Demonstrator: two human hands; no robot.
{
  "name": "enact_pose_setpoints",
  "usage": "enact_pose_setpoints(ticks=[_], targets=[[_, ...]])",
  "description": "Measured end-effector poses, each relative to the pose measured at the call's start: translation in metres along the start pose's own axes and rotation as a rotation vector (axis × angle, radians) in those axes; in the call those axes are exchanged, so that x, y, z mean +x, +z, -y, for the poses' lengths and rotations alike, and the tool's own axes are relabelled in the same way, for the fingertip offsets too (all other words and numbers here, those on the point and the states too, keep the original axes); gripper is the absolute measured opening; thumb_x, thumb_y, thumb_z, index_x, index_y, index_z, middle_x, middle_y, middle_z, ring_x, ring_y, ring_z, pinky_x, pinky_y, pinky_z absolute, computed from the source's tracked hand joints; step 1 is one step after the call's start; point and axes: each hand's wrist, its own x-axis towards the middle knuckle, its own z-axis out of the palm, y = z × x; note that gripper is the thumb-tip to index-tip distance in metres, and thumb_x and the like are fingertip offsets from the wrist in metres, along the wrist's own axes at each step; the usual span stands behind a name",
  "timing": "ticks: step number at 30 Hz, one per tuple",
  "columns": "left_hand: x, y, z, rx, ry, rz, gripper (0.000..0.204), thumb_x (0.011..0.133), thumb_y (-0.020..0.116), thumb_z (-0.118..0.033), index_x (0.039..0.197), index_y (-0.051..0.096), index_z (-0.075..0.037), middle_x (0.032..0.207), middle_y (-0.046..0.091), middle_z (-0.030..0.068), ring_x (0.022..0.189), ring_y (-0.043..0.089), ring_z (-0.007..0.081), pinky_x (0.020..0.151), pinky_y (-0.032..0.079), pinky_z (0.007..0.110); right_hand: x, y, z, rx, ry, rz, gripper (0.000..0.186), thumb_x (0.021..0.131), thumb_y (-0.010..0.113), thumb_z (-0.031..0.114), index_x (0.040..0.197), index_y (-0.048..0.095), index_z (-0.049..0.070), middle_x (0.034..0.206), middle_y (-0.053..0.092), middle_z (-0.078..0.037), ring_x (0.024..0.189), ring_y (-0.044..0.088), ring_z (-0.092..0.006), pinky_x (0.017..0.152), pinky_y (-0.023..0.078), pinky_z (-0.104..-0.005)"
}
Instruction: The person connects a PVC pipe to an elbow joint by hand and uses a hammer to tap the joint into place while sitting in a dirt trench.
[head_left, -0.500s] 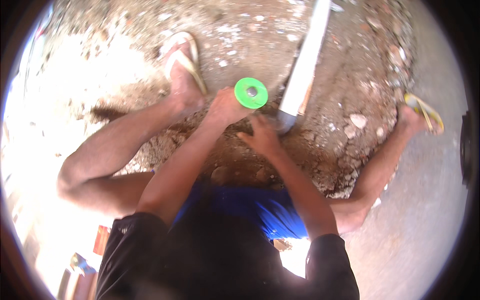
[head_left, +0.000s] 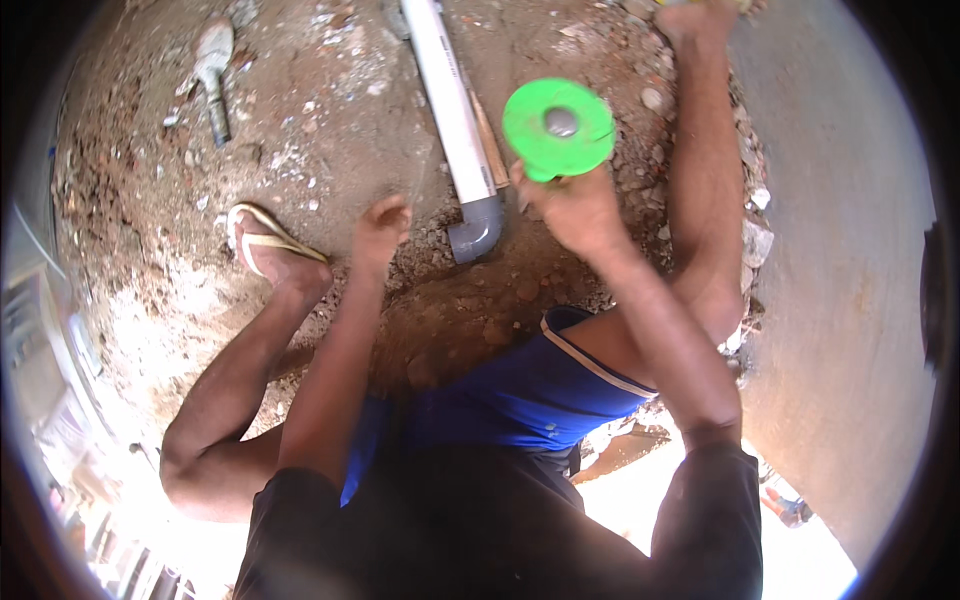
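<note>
My right hand [head_left: 580, 215] is closed below a bright green round hand guard [head_left: 545, 135] with a grey metal head in its middle, which looks like a guarded chisel. The shaft is hidden under the guard and hand. My left hand [head_left: 380, 230] hangs above the soil with its fingers curled, and nothing shows in it. Between my hands lies a white pipe [head_left: 450, 100] ending in a grey elbow [head_left: 477, 230], at the edge of a dug hollow [head_left: 450, 310] in brown soil. Neither hand touches the pipe.
A trowel-like tool [head_left: 214, 80] with a pale blade lies at the far left. A thin strip of wood [head_left: 490, 140] runs beside the pipe. My sandaled left foot [head_left: 265, 245] rests on rubble. A smooth grey concrete surface [head_left: 830, 280] borders the right side, with loose stones along it.
The green-guarded chisel has passed from my left hand to my right and moved right. My hands have separated, the left one now curled. The view has shifted, showing more ground at left.
</note>
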Motion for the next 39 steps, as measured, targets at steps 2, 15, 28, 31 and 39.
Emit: enact_pose_setpoints(ticks=[2,15,28,31,39], targets=[[0.021,0.019,0.047,0.112,-0.159,-0.084,0.04,0.089,0.07,-0.011,0.128,0.061,-0.004,0.111,0.07,0.0111,0.094,0.065,0.017,0.08,0.053,0.03,0.008,-0.042,0.0,-0.03,-0.225,-0.143,0.026,0.088,0.072,0.011,0.11,0.064,0.0,0.099,0.069,-0.008,0.095,0.064,-0.0146,0.084,0.053,-0.0326],[0.021,0.093,0.111,0.402,-0.348,-0.073,0.037,0.088,0.073,-0.026,0.117,0.067,-0.004,0.111,0.068,0.0147,0.099,0.065,0.0268,0.082,0.053,0.04,0.028,-0.002,-0.093,-0.292,-0.002,-0.058,0.031,0.084,0.072,0.031,0.101,0.067,0.006,0.095,0.071,-0.013,0.088,0.067,-0.0306,0.08,0.052,-0.0408],[0.018,0.067,0.094,0.279,-0.476,0.021,0.031,0.098,0.056,-0.013,0.128,0.055,-0.006,0.127,0.055,0.0097,0.111,0.055,0.0239,0.093,0.05,0.04,0.011,0.084,-0.144,-0.056,0.168,-0.124,0.042,0.076,0.075,0.034,0.107,0.069,0.007,0.101,0.068,-0.023,0.097,0.066,-0.04,0.081,0.054,-0.0452],[0.013,0.073,0.089,0.184,-0.508,0.066,0.033,0.099,0.053,-0.012,0.131,0.052,-0.005,0.131,0.052,0.01,0.115,0.053,0.0262,0.099,0.047,0.042,0.041,0.069,-0.206,0.607,-0.093,-0.083,0.053,0.073,0.081,0.016,0.121,0.06,0.008,0.118,0.066,-0.011,0.11,0.063,-0.0271,0.092,0.05,-0.04],[0.013,0.071,0.083,0.005,-0.555,0.004,0.037,0.1,0.052,-0.014,0.136,0.051,-0.005,0.134,0.05,0.0101,0.118,0.052,0.0278,0.105,0.044,0.043,0.026,0.087,-0.19,0.098,0.098,-0.011,0.056,0.075,0.081,0.025,0.126,0.06,0.013,0.121,0.066,-0.013,0.112,0.063,-0.0271,0.096,0.05,-0.0363]])
